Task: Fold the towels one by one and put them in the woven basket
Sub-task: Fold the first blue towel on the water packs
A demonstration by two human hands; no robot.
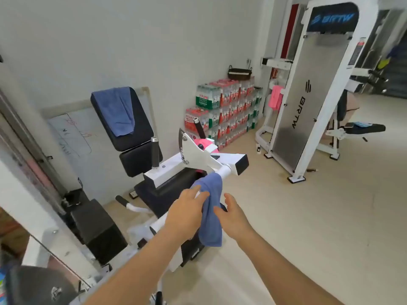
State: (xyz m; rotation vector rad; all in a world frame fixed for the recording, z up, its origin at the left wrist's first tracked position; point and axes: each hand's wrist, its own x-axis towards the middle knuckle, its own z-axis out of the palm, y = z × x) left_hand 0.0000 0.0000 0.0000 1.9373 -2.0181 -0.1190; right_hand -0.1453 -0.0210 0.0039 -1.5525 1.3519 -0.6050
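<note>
A blue towel (211, 212) hangs over the white arm of a gym machine (207, 159) in the middle of the view. My left hand (185, 214) lies against the towel's left side with fingers spread. My right hand (233, 216) is at its right side, fingers apart, touching or nearly touching the cloth. A second blue towel (120, 111) is draped over the machine's black backrest. A pink towel (203, 143) lies behind the white arm, and another pink towel (275, 99) hangs on a far machine. The woven basket (240, 72) sits on stacked water-bottle packs.
The water-bottle packs (224, 108) stand against the back wall. A tall white weight machine (315, 91) rises at the right, with a bench (361, 128) behind it. A whiteboard (72, 133) leans on the wall at left. Pale floor (308, 227) stretches to the right.
</note>
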